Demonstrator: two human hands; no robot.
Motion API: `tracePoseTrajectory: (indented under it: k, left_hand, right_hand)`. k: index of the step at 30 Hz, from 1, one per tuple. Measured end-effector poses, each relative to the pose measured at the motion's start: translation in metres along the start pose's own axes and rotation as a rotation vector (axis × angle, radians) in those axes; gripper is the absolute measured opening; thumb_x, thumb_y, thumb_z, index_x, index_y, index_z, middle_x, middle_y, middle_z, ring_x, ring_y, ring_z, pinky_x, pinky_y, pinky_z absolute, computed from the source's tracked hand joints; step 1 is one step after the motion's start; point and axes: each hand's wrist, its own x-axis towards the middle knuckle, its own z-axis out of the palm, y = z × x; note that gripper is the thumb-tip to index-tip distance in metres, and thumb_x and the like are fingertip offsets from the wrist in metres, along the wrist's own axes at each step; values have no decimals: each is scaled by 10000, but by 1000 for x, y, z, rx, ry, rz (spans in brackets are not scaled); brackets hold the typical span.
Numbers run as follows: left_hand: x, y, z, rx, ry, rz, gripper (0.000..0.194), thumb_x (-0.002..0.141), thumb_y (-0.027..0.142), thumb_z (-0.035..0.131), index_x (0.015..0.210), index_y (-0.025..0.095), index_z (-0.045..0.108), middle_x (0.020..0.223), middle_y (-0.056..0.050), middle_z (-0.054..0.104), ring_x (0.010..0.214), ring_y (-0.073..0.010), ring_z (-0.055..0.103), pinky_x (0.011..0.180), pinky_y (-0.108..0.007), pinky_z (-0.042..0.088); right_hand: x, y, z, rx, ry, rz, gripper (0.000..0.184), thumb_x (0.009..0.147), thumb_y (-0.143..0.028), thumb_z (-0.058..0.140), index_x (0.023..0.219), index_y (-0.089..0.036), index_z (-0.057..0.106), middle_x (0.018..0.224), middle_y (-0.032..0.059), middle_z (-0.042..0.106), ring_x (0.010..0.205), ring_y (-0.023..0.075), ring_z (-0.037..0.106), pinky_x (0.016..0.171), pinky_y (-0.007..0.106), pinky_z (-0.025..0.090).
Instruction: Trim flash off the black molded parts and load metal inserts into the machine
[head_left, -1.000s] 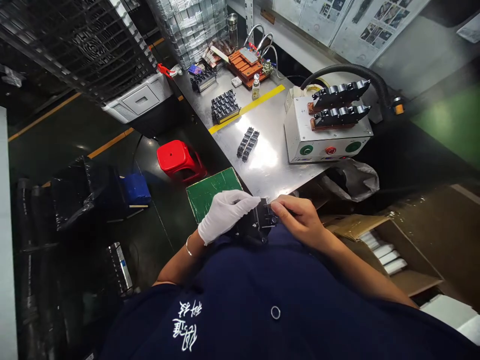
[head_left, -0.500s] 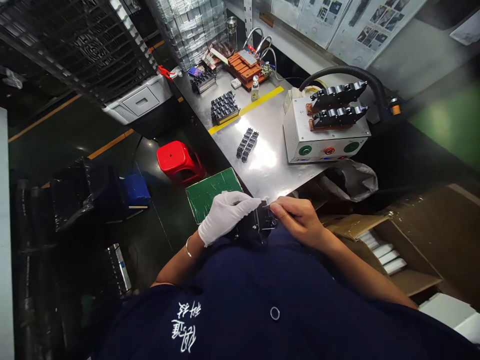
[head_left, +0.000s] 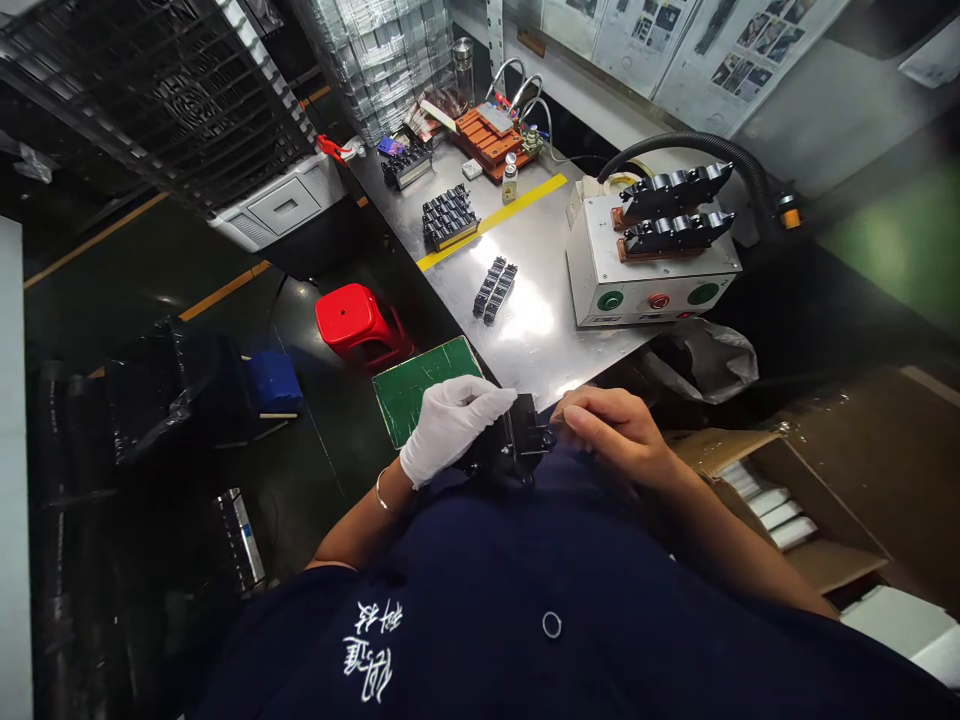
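My left hand (head_left: 459, 425), in a white glove with a bracelet at the wrist, is closed on a black plastic part (head_left: 525, 440) held close to my body. The part's lower side blends into my dark shirt. Just right of it, my bare right hand (head_left: 611, 425) pinches with thumb and forefinger; a small dark tip shows there, too small to name. A narrow gap separates those fingertips from the part. Beyond my hands, two slim black parts (head_left: 495, 290) lie side by side on the metal table (head_left: 540, 360).
A white control box (head_left: 652, 270) with buttons carries two black parts in brown holders. More black parts (head_left: 448, 217) sit by the yellow tape (head_left: 525, 222). An orange fixture (head_left: 491, 140) stands behind. On the left are a red stool (head_left: 352, 315) and green board (head_left: 427, 385); an opened carton (head_left: 840, 550) is right.
My right hand has drawn back to the right, away from the black part its fingertips were at. The left hand keeps hold of the part, nearly still.
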Motion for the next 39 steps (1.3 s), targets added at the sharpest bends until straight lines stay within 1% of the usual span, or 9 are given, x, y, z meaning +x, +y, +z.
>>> tracePoseTrajectory:
  k: [2, 6, 9, 14, 28, 31, 34, 37, 39]
  left_hand:
    - [1, -2, -1, 7, 6, 3, 269, 724, 421, 728, 625, 170, 720, 629, -20, 691, 602, -134, 592, 573, -240, 464]
    - [1, -5, -2, 17, 14, -5, 295, 723, 443, 730, 623, 166, 721, 619, -23, 683, 592, -130, 582, 559, -235, 463]
    - [1, -6, -2, 8, 13, -15, 295, 724, 447, 730, 634, 167, 728, 633, -25, 690, 602, -132, 593, 562, -232, 471]
    - [1, -7, -1, -6, 8, -27, 274, 729, 436, 730, 657, 171, 739, 655, -23, 706, 620, -135, 614, 578, -229, 487]
    - [-1, -7, 0, 8, -10, -48, 288, 732, 447, 729, 660, 169, 741, 654, -18, 703, 619, -131, 605, 571, -227, 469]
    - [-1, -7, 2, 13, -2, -55, 298, 723, 451, 736, 631, 167, 725, 634, -13, 687, 604, -123, 582, 565, -228, 449]
    - [-2, -7, 4, 12, 1, -65, 327, 707, 459, 745, 577, 165, 690, 580, -4, 647, 565, -112, 536, 533, -232, 409]
    - [-4, -3, 6, 14, -19, -65, 335, 698, 453, 753, 544, 168, 665, 558, 4, 626, 547, -103, 514, 528, -234, 391]
    - [-4, 0, 6, 27, -37, -50, 332, 694, 439, 757, 527, 172, 651, 560, 7, 624, 549, -101, 516, 545, -235, 398]
  right_hand:
    - [0, 0, 1, -89, 35, -19, 255, 966, -223, 481, 732, -175, 569, 624, -8, 544, 545, 93, 499, 516, 222, 418]
    - [0, 2, 5, -183, 37, -113, 208, 965, -203, 469, 793, -180, 583, 671, 6, 562, 613, 111, 535, 571, 236, 456]
    - [0, 2, 7, -245, 55, -139, 183, 954, -178, 483, 801, -182, 582, 660, -3, 569, 582, 97, 527, 552, 219, 443]
    - [0, 0, 10, -300, 74, -159, 217, 938, -169, 499, 734, -179, 571, 581, -26, 515, 506, 77, 461, 491, 202, 389]
    - [-5, 1, 10, -359, 71, -164, 224, 950, -194, 496, 747, -177, 590, 596, -10, 547, 522, 86, 493, 519, 214, 405]
    - [-4, 0, 9, -337, 34, -169, 246, 953, -185, 488, 721, -178, 568, 582, -22, 512, 511, 77, 461, 509, 206, 384]
    - [-3, 1, 6, -257, -54, -139, 297, 965, -208, 469, 674, -183, 525, 559, -30, 477, 499, 75, 427, 493, 208, 360]
    - [-4, 2, 0, -128, -164, -79, 353, 978, -243, 456, 632, -187, 495, 532, -33, 458, 477, 75, 417, 475, 213, 344]
    - [-5, 3, -3, 4, -243, -77, 388, 996, -267, 424, 624, -186, 500, 520, -31, 464, 467, 78, 434, 478, 215, 357]
